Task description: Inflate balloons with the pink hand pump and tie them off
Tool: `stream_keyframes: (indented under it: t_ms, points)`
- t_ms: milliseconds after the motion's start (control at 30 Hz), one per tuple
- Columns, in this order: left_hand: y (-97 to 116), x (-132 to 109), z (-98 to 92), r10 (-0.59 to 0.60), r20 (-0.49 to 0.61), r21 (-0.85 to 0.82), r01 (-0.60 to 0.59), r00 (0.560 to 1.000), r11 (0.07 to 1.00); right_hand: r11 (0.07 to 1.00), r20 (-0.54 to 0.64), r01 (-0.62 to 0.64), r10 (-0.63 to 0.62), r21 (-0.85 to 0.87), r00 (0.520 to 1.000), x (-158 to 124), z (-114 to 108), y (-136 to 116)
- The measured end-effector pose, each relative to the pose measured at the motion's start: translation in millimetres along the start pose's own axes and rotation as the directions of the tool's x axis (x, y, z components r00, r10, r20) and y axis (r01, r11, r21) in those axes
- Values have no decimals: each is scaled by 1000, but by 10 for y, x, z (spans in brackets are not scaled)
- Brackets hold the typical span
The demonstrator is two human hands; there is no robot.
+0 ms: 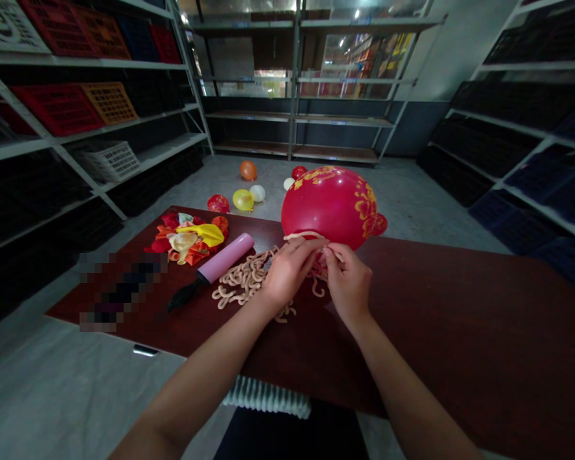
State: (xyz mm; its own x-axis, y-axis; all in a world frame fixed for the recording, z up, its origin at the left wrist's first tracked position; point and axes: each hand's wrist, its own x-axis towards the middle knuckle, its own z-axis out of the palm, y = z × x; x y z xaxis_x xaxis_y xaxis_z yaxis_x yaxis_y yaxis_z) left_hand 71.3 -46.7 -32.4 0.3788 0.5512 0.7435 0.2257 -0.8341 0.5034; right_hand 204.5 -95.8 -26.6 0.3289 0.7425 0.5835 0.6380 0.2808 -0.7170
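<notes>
A large inflated red balloon [328, 206] with gold flower prints stands just beyond my hands, above the table. My left hand [290, 267] and my right hand [347, 279] meet at its near lower edge, fingers pinched together. The balloon's neck is hidden in the fingers. A beige cord [303, 236] runs over the back of my left fingers, against the balloon. Beneath and beside the hands lies a heap of beige curly cords [246, 276], partly covered by my left hand.
Left on the dark brown table [464, 319] lie a pink hand pump [227, 257] and a pile of uninflated balloons [191, 237]. A blurred-out patch [127, 291] covers something beside them. Small inflated balloons [243, 200] rest on the floor. Shelves with crates [57, 108] line the sides.
</notes>
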Motion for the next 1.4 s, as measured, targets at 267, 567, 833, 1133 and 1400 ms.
stream_keyframes:
  t_ms: [267,567,833,1133,1400]
  points:
    - [9,-8,16,-77,5,40,77,997,996,993,-14,87,-89,-79,996,0,20,63]
    - [42,-14,77,-192,36,243,178,981,954,973,-31,167,-174,-160,984,-11,51,133]
    - [23,15,79,-276,59,223,257,959,940,915,77,324,-315,-241,946,17,101,362]
    - [64,98,-16,-371,158,3,375,915,927,748,107,559,-562,-357,820,2,40,424]
    - [52,51,46,-334,97,21,334,937,942,902,-66,409,-420,-140,905,-16,114,276]
